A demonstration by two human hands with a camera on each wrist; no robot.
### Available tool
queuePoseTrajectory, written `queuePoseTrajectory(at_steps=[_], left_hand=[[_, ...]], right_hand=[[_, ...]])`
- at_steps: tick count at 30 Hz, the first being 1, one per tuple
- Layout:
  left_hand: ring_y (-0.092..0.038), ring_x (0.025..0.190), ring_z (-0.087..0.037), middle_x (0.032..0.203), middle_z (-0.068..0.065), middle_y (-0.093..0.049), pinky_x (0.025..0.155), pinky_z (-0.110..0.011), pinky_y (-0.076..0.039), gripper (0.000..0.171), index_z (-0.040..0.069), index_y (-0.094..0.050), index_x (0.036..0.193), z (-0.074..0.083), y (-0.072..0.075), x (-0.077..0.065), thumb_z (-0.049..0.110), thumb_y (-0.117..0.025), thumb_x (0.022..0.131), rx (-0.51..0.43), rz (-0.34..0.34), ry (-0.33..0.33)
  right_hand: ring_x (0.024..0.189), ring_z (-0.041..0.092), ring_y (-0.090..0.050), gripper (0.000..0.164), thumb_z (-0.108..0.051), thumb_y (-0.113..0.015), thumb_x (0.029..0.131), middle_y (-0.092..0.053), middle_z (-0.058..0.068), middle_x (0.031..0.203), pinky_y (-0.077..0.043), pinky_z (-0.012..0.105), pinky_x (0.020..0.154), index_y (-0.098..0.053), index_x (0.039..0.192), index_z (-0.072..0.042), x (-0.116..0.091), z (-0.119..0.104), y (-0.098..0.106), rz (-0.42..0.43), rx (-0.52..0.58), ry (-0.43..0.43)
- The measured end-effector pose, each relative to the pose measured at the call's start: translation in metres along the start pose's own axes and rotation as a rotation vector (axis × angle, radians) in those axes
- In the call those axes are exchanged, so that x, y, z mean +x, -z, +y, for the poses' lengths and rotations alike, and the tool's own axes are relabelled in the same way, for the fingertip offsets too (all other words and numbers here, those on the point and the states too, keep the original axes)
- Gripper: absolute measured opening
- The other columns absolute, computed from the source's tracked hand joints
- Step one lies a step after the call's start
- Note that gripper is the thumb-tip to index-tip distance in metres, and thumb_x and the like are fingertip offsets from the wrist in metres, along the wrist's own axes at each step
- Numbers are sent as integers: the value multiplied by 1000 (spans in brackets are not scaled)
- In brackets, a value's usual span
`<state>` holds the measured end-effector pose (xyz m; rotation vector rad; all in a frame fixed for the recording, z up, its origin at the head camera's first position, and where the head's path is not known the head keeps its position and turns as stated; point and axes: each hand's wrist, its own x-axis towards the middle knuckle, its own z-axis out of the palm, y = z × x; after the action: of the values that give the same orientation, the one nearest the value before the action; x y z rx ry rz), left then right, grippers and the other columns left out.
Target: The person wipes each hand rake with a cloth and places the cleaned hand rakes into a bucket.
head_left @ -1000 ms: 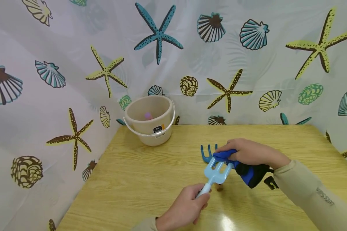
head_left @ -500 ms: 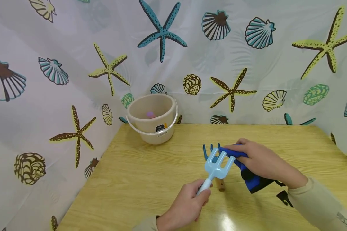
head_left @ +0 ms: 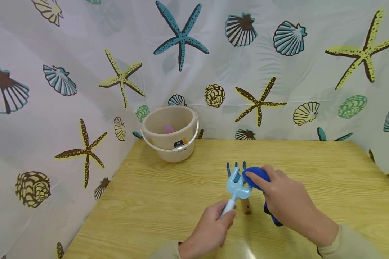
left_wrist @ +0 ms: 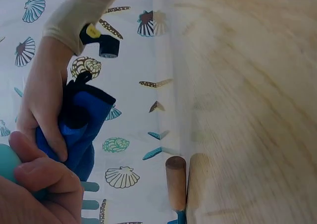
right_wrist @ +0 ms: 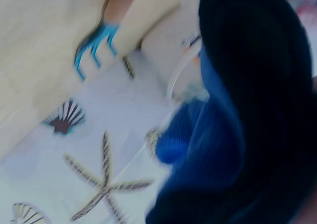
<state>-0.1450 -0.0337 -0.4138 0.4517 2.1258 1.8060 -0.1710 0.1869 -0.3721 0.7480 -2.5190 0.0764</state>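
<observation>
Head view, left to right. Left of centre, towards the back of the surface: beige bucket, upright, wire handle hanging down its front; a small pink-purple item lies inside. Shell-and-starfish fabric behind.

Lower centre: left hand, fingers curled round the grip of a light-blue hand fork, held tilted, tines pointing to the upper part of the frame. Partly hidden behind it, a second fork with dark-blue tines and wooden handle lies on the surface, tines away from the person; neither hand touches it.

Right of centre: right hand grips a bunched blue-and-black cloth. Cloth covers the rightmost tine of the light-blue fork; the left and middle tines show beside it. Exact contact under the fold cannot be told; the right wrist view is blurred and mostly filled by dark fabric.

Progress (judgement): wiping of the light-blue fork appears under way, centred on its tines. Whether any tine is finished cannot be read. The fork is not yet put down; whether the wooden-handled one has been wiped is undetermined.
</observation>
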Motion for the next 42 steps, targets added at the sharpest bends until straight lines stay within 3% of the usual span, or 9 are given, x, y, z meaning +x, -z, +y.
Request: queuePoseTrajectory(at_steps=[3,9,13,18,24,30,37,42], left_hand=[[-37,34,-9,63,3,-46,30,-18,-36,15,11,-57,88,-2,1,2,21,-50,97,25,25,12],[-38,33,-10,63,3,-48,30,-19,-35,16,10,-58,88,-3,2,4,21,-51,97,-2,41,25],[-38,33,-11,63,2,-47,30,-20,-34,13,7,-59,94,-1,2,3,18,-51,96,-26,36,24],[-37,33,-11,63,3,-47,30,-19,-34,12,10,-59,96,-1,0,-1,19,-51,96,-18,42,41],[-39,33,-10,64,3,-48,30,-18,-34,12,9,-58,96,-2,0,2,19,-51,97,-30,78,32],[-39,34,-11,65,1,-48,31,-19,-36,15,7,-55,97,1,4,8,21,-49,98,-71,107,25],[-38,34,-8,65,1,-48,31,-17,-36,17,3,-55,107,2,5,7,16,-48,98,-123,92,6],[-38,33,-8,64,1,-47,30,-17,-37,18,2,-55,108,-2,2,4,14,-49,97,-127,81,7]], right_hand=[[86,37,-58,64,-10,-76,65,-57,21,110,-59,46,47,-62,127,-17,-4,-14,-7,10,-41,67],[89,35,-57,69,-11,-81,61,-56,18,112,-59,47,50,-61,127,-20,-7,-25,-12,-5,-6,112],[87,36,-58,66,-7,-78,62,-57,20,111,-55,38,38,-62,125,-18,-1,-16,-14,5,-22,54],[72,28,-58,60,-4,-71,66,-56,18,101,-38,25,27,-63,124,-14,8,-1,-13,-8,-53,-47],[84,32,-60,59,-9,-76,66,-57,19,107,-54,37,36,-64,123,-17,3,-19,-6,-49,-8,12],[86,32,-58,61,-12,-79,63,-58,17,110,-57,39,44,-64,122,-19,-3,-44,-7,-38,15,92],[85,33,-58,62,-11,-78,66,-57,19,107,-55,38,38,-62,126,-19,8,-26,-16,21,3,-12],[60,21,-52,50,-9,-70,78,-54,17,96,-43,27,31,-62,127,-16,18,-3,-25,11,66,-107]])
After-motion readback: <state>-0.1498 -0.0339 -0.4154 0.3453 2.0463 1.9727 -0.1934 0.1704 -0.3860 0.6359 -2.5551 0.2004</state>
